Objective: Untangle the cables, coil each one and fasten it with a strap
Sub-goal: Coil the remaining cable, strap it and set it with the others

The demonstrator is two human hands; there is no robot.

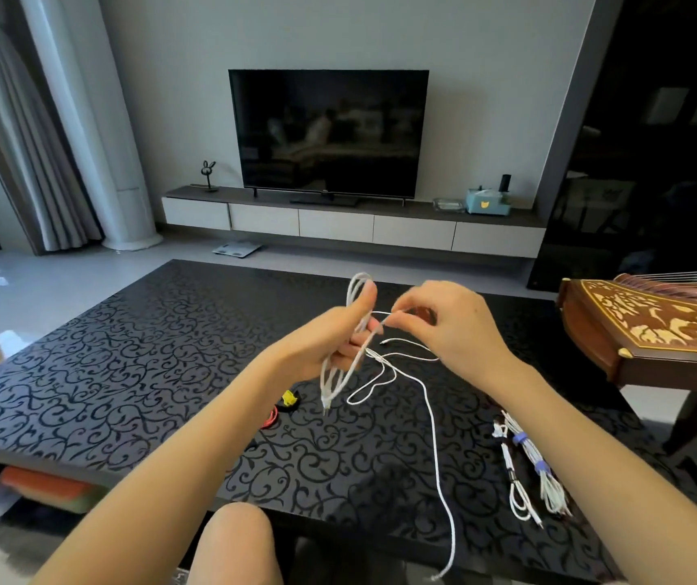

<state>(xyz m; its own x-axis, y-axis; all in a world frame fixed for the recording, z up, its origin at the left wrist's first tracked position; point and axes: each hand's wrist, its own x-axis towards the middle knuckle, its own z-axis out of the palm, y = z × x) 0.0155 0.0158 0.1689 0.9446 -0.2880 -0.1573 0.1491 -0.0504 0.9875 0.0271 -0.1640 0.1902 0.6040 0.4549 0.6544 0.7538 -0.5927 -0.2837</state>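
My left hand grips a bundle of white cable loops above the black patterned table; the loops stick out above the thumb and hang below the fist, a plug at the bottom. My right hand pinches a strand of the same white cable just right of the left thumb. The loose tail of the white cable runs from the hands across the table and over its near edge. Two coiled white cables, one bound with blue straps, lie at the right.
Yellow and red straps lie on the table under my left forearm. A wooden stringed instrument stands to the right of the table. My knee is at the near edge. A TV and cabinet line the far wall.
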